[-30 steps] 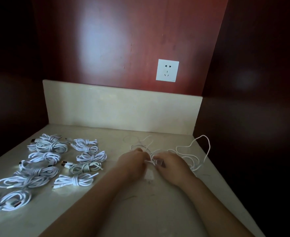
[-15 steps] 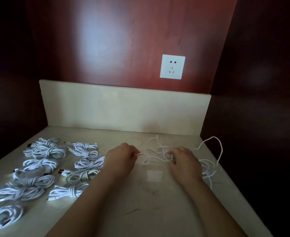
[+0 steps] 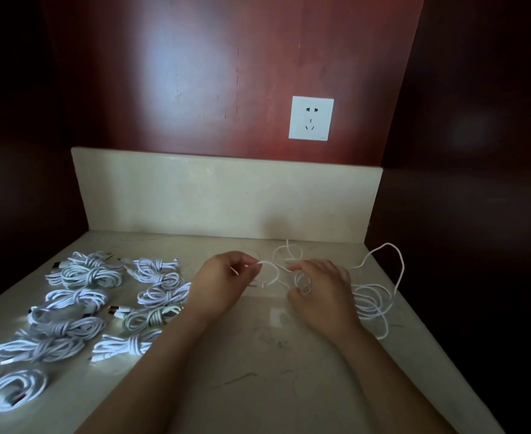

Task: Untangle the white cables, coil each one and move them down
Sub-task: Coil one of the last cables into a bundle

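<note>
A loose tangle of white cable (image 3: 373, 296) lies on the right side of the pale stone counter (image 3: 257, 371), with loops reaching toward the right wall. My left hand (image 3: 223, 283) pinches one strand of it at its fingertips. My right hand (image 3: 323, 292) holds a small bunch of loops of the same cable in its curled fingers. A short stretch of cable sags between the two hands. On the left of the counter lie several coiled and knotted white cables (image 3: 82, 308) in two rough columns.
A pale backsplash (image 3: 226, 195) runs along the back of the counter. Above it a white wall socket (image 3: 311, 118) sits on the red wood panel. Dark walls close in the left and right sides.
My hands were together over the tangle and have drawn apart, the left going left with a strand. The view has shifted slightly.
</note>
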The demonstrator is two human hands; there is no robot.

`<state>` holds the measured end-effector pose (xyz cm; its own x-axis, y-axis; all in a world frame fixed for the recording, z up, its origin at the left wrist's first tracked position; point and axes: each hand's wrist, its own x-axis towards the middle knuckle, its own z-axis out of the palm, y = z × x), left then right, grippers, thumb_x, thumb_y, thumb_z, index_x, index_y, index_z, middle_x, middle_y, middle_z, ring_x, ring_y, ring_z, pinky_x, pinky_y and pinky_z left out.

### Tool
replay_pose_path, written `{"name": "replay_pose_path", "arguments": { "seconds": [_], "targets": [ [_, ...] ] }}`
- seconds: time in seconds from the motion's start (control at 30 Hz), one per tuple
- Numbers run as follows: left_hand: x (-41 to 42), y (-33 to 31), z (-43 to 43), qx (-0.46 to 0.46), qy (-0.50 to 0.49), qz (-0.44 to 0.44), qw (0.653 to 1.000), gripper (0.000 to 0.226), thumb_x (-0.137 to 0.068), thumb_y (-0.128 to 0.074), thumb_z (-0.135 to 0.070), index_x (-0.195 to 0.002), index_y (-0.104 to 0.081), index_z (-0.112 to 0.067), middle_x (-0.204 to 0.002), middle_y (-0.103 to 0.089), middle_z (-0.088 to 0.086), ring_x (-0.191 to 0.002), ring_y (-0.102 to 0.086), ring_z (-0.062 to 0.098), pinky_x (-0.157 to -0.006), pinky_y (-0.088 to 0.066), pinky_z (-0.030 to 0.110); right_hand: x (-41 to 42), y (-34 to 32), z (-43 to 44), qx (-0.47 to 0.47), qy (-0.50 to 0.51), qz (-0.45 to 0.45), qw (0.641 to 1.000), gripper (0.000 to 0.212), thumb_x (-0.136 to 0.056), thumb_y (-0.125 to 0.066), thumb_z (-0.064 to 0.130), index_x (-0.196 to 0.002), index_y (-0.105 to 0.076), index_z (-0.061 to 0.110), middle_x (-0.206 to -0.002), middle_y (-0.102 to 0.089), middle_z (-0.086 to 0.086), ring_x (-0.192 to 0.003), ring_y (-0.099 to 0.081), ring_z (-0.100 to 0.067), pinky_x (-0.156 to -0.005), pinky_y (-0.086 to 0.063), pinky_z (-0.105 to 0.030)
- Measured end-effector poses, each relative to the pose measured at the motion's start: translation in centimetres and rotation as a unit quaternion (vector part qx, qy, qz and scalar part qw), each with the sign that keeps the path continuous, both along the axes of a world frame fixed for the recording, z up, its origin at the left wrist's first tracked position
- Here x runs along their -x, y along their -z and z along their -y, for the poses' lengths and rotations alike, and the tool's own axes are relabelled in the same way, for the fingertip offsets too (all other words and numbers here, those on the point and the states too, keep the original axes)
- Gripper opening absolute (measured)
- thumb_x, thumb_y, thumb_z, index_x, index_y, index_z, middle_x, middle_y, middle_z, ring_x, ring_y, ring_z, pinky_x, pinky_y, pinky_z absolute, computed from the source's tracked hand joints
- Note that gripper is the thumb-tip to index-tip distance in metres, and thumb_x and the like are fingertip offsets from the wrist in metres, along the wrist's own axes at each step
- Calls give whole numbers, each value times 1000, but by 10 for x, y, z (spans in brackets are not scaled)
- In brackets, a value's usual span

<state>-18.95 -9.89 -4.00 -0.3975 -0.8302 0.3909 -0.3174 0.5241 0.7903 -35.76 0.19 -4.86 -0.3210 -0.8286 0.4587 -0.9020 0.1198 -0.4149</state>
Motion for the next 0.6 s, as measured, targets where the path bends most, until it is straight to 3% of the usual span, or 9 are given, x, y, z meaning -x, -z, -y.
{"name": "replay_pose_path", "arguments": {
  "seconds": [0.07, 0.13, 0.2, 0.3, 0.37, 0.53, 0.6],
  "targets": [
    [1, -1, -2, -8, 20, -21, 1000, 12, -85, -73, -29, -74, -72, -34, -67, -68, -11, -57, -55, 0, -60, -44, 23, -9, 3, 0, 44, -77, 127, 988, 40, -77, -47, 41, -114, -63, 40, -114, -65, 20, -116, -53, -10, -104, -37, -33],
    [2, -2, -5, -8, 44, -28, 999, 16, -85, -74, -26, -72, -72, -35, -65, -67, -10, -55, -53, -1, -58, -42, 22, -16, 6, 3, 60, -136, 214, 966, 27, -87, -49, 40, -110, -64, 39, -102, -71, 15, -107, -61, -10, -94, -48, -37],
    [2, -3, -8, -8, 65, -32, 997, 20, -85, -74, -24, -70, -72, -36, -65, -67, -9, -54, -50, -3, -58, -40, 20, -20, 4, 3, 80, -158, 262, 949, 13, -96, -55, 26, -101, -67, 29, -86, -73, 4, -85, -69, -9, -81, -55, -36],
    [2, -7, -10, -16, 69, -25, 997, 24, -84, -75, -29, -62, -68, -31, -57, -60, -9, -52, -48, -2, -55, -38, 18, -19, 0, 2, 124, -136, 289, 939, 16, -98, -54, 10, -90, -65, 18, -80, -68, -7, -64, -64, -6, -67, -52, -30],
    [1, -9, -10, -16, 60, 4, 998, 36, -85, -71, -39, -53, -62, -26, -50, -48, -8, -49, -43, 2, -53, -34, 19, -18, -3, 3, 159, -129, 338, 919, 18, -100, -49, 4, -89, -62, 10, -80, -67, -6, -68, -63, -5, -69, -52, -22],
    [0, -15, -15, -70, 100, 3, 992, 44, -92, -62, -38, -51, -62, -25, -52, -37, -2, -46, -36, 6, -51, -32, 20, -14, -9, 5, 194, -137, 479, 845, 21, -102, -43, 5, -90, -60, 6, -89, -72, -7, -90, -69, -21, -83, -55, -30],
    [2, -18, -18, -88, 105, 8, 991, 44, -93, -62, -38, -51, -61, -23, -51, -39, 1, -42, -35, 5, -48, -32, 19, -16, -13, 2, 202, -148, 507, 825, 21, -103, -41, 4, -90, -57, 5, -73, -70, -6, -82, -70, -19, -82, -55, -31]
  ]
}}
